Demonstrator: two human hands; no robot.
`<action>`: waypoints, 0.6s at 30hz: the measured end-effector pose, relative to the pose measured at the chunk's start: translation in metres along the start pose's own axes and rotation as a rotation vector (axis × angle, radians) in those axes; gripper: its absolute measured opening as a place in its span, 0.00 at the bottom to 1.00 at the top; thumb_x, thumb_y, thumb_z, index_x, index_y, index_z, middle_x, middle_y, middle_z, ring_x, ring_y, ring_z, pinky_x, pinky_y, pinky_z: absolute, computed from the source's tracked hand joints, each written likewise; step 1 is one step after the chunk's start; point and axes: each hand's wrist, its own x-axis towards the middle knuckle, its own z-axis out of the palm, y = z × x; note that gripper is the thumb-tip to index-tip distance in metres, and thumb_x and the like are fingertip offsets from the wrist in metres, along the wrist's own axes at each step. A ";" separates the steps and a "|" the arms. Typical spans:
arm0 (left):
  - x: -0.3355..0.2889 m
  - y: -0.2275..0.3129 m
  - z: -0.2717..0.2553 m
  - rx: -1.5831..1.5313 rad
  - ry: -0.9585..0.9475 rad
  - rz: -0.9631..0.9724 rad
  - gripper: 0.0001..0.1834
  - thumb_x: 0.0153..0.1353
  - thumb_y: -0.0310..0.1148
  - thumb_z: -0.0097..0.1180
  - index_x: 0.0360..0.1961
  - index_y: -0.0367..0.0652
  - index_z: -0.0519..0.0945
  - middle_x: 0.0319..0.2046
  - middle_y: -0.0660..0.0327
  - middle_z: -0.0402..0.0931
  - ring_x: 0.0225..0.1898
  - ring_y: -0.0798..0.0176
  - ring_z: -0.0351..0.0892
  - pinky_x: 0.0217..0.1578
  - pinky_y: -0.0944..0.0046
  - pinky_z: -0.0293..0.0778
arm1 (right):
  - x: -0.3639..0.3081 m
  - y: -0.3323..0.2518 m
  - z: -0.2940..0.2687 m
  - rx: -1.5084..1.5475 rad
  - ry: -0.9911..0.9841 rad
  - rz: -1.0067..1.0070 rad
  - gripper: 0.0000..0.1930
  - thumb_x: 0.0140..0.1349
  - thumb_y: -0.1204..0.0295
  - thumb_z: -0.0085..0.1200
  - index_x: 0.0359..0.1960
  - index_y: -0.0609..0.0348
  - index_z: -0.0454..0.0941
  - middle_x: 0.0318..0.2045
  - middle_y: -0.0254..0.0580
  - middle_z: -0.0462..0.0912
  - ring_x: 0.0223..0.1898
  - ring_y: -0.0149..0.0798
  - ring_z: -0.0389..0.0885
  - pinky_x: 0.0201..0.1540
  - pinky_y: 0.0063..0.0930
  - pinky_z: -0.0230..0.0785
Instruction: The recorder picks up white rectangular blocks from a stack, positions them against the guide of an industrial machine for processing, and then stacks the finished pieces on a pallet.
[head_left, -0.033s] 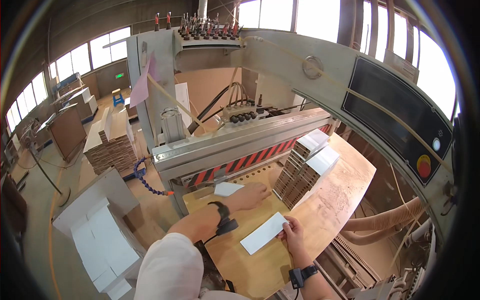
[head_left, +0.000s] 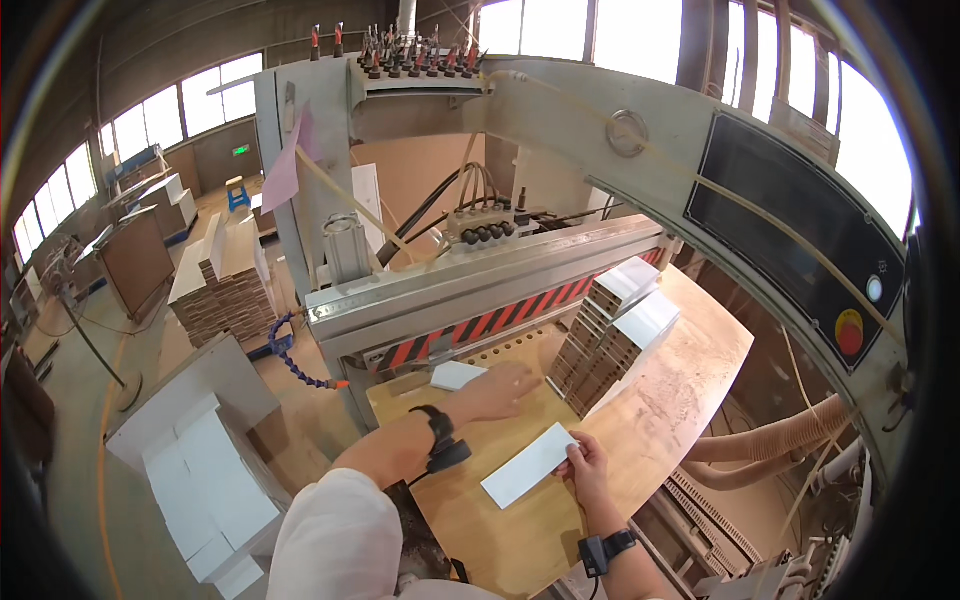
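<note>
My right hand [head_left: 586, 462] pinches the right end of a narrow white board [head_left: 528, 466], thumb on top, just over the wooden tabletop [head_left: 480, 545]. Across the table stretches my left hand [head_left: 503, 390], its fingers extended and slightly smeared, with nothing visible in them. Beside that hand a second white board [head_left: 457, 376] lies by the machine's front, partly covered by the hand. To the right of my left fingertips stand stacks of white-faced boards [head_left: 612, 335] with holes along their brown edges.
A machine beam [head_left: 480, 270] with a red-and-black striped strip [head_left: 500, 325] crosses behind the tabletop. A control panel [head_left: 795, 235] with a red button hangs at right. Larger white boards [head_left: 205, 490] are piled at lower left. A blue jointed hose [head_left: 290, 365] reaches toward the table's left corner.
My left hand and forearm have shifted slightly, the fingers a little higher in view. My right hand and its white board stay in place.
</note>
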 end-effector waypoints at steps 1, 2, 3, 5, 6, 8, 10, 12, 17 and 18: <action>-0.016 0.000 0.002 -0.209 0.264 -0.009 0.28 0.44 0.43 0.59 0.47 0.42 0.70 0.49 0.52 0.65 0.55 0.50 0.61 0.55 0.56 0.57 | 0.000 -0.001 -0.001 0.024 -0.005 -0.010 0.11 0.62 0.78 0.43 0.45 0.66 0.68 0.23 0.39 0.76 0.17 0.28 0.74 0.20 0.17 0.69; -0.024 -0.004 0.004 -0.199 0.179 -0.188 0.37 0.39 0.47 0.62 0.52 0.42 0.67 0.54 0.49 0.61 0.57 0.47 0.58 0.56 0.54 0.55 | 0.000 -0.001 -0.002 0.072 -0.038 -0.035 0.10 0.62 0.77 0.42 0.45 0.65 0.68 0.23 0.38 0.76 0.17 0.27 0.74 0.20 0.17 0.69; -0.033 -0.007 0.006 -0.201 0.174 -0.199 0.37 0.39 0.47 0.62 0.52 0.42 0.67 0.54 0.49 0.61 0.57 0.47 0.58 0.56 0.54 0.55 | 0.000 -0.002 -0.002 0.048 -0.015 -0.007 0.10 0.62 0.77 0.42 0.45 0.65 0.68 0.23 0.38 0.76 0.17 0.27 0.74 0.20 0.17 0.69; -0.047 -0.009 0.010 -0.162 0.002 -0.348 0.36 0.40 0.47 0.61 0.52 0.42 0.68 0.52 0.49 0.63 0.56 0.47 0.59 0.55 0.52 0.56 | 0.003 -0.006 -0.004 0.135 -0.010 0.076 0.10 0.62 0.78 0.42 0.45 0.65 0.68 0.25 0.39 0.76 0.18 0.29 0.75 0.21 0.20 0.71; -0.050 -0.005 0.011 -0.175 0.022 -0.296 0.35 0.41 0.47 0.61 0.51 0.43 0.69 0.48 0.51 0.67 0.53 0.48 0.63 0.51 0.55 0.61 | 0.007 -0.008 -0.003 0.130 0.030 0.119 0.10 0.62 0.77 0.43 0.45 0.65 0.68 0.26 0.38 0.76 0.19 0.28 0.74 0.21 0.19 0.70; -0.062 0.017 0.011 -0.173 -0.052 -0.295 0.34 0.41 0.47 0.61 0.50 0.42 0.69 0.47 0.51 0.68 0.51 0.49 0.64 0.50 0.57 0.62 | 0.019 -0.012 0.006 0.151 -0.031 0.086 0.11 0.62 0.76 0.43 0.45 0.65 0.69 0.26 0.36 0.75 0.20 0.26 0.72 0.20 0.17 0.68; -0.083 0.048 0.003 -0.209 -0.215 -0.291 0.35 0.38 0.46 0.63 0.48 0.39 0.71 0.41 0.52 0.71 0.46 0.48 0.68 0.45 0.61 0.66 | 0.037 -0.015 0.020 0.101 -0.021 0.068 0.11 0.62 0.75 0.43 0.45 0.64 0.69 0.26 0.34 0.75 0.20 0.24 0.71 0.20 0.15 0.65; -0.122 0.087 -0.011 -0.332 0.385 -0.123 0.37 0.30 0.45 0.67 0.42 0.37 0.71 0.37 0.49 0.68 0.42 0.48 0.67 0.43 0.54 0.65 | 0.064 -0.011 0.045 0.024 0.014 0.056 0.11 0.62 0.74 0.45 0.45 0.65 0.69 0.26 0.34 0.75 0.20 0.24 0.71 0.20 0.16 0.65; -0.246 0.161 -0.057 -0.475 0.210 -0.513 0.34 0.36 0.47 0.67 0.43 0.37 0.71 0.36 0.51 0.67 0.39 0.49 0.69 0.41 0.56 0.68 | 0.153 0.026 0.098 -0.325 0.158 -0.013 0.10 0.60 0.75 0.46 0.42 0.66 0.67 0.22 0.39 0.74 0.16 0.29 0.73 0.18 0.22 0.68; -0.269 0.174 -0.063 -0.459 0.223 -0.596 0.34 0.35 0.44 0.68 0.44 0.38 0.71 0.36 0.51 0.68 0.39 0.49 0.70 0.39 0.57 0.70 | 0.171 0.038 0.105 -0.189 0.165 0.002 0.10 0.60 0.76 0.46 0.42 0.66 0.67 0.22 0.39 0.74 0.16 0.30 0.72 0.17 0.22 0.67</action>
